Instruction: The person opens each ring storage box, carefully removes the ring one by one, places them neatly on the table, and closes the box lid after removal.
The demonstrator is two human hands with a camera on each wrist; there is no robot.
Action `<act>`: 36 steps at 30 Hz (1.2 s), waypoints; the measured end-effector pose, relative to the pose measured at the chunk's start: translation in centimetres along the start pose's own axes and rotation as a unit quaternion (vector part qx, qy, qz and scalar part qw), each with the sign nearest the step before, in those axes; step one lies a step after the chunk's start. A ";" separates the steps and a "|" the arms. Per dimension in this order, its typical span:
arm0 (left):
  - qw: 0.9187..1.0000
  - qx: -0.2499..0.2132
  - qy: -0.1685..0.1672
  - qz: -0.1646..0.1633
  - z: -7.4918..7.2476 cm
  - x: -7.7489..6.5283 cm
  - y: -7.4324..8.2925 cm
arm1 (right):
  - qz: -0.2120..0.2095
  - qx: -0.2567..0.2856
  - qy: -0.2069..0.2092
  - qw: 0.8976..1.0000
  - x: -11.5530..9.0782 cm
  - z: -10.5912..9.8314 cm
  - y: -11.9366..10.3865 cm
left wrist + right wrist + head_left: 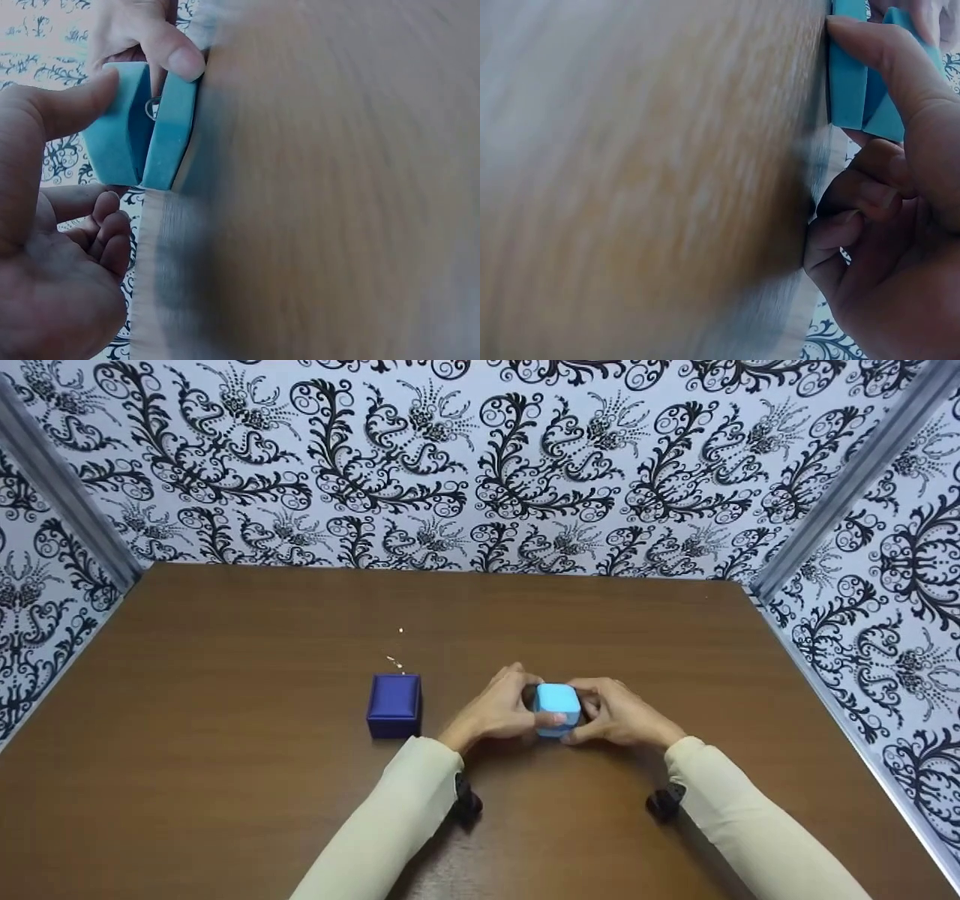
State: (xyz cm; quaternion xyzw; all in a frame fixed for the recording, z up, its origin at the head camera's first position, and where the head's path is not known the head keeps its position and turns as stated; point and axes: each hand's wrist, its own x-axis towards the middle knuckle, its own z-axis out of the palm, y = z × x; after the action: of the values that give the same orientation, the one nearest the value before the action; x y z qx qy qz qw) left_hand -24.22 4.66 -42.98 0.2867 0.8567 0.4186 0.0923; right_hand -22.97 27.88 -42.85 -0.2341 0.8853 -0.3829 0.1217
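Note:
A small light-blue ring box (pixel 556 699) stands on the table between both hands. In the left wrist view its lid (pixel 112 139) is parted from the base (pixel 169 142), and a silver-coloured ring (pixel 152 109) shows in the gap. My left hand (pixel 499 709) holds the lid, thumb against its front and fingers behind. From the other side my right hand (pixel 622 716) grips the base with the thumb on its front, as the right wrist view also shows; its other fingers curl beside the box.
A dark blue box (pixel 394 706) with its lid down stands left of the left hand. Just behind it lies a small, thin, shiny piece (pixel 395 662), with a tiny bright dot (pixel 401 630) farther back. Patterned walls (pixel 480 472) border the brown table (pixel 225 675).

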 end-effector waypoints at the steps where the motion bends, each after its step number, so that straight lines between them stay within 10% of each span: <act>1: 1.000 -0.008 0.000 -0.003 0.0 0.1 -0.1 | -0.002 0.005 -0.001 1.000 0.0 0.0 0.1; 7: 0.994 -0.095 0.001 -0.053 -0.1 0.4 -0.2 | -0.002 0.020 0.006 1.000 0.0 -0.1 0.1; 17: 0.957 -0.237 0.009 -0.170 -0.4 1.1 0.8 | 0.017 0.018 0.014 1.000 -0.1 0.0 -0.1; 21: 0.955 -0.230 0.015 -0.189 -0.5 0.9 1.3 | 0.022 0.026 0.010 0.999 -0.2 0.0 -0.1; 29: 0.982 -0.101 0.076 -0.140 -0.6 -0.5 1.9 | 0.024 0.010 0.011 1.000 -0.2 0.0 -0.2; 36: 0.987 -0.014 0.114 -0.116 0.1 -2.6 2.5 | 0.023 -0.003 0.019 1.000 -0.1 0.0 0.1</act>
State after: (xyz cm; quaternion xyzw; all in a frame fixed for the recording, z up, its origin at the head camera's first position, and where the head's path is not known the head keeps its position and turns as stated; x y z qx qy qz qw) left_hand -20.95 4.48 -41.31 0.1345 0.8830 0.4473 0.0462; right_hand -22.92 27.94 -42.89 -0.2071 0.8935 -0.3821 0.1132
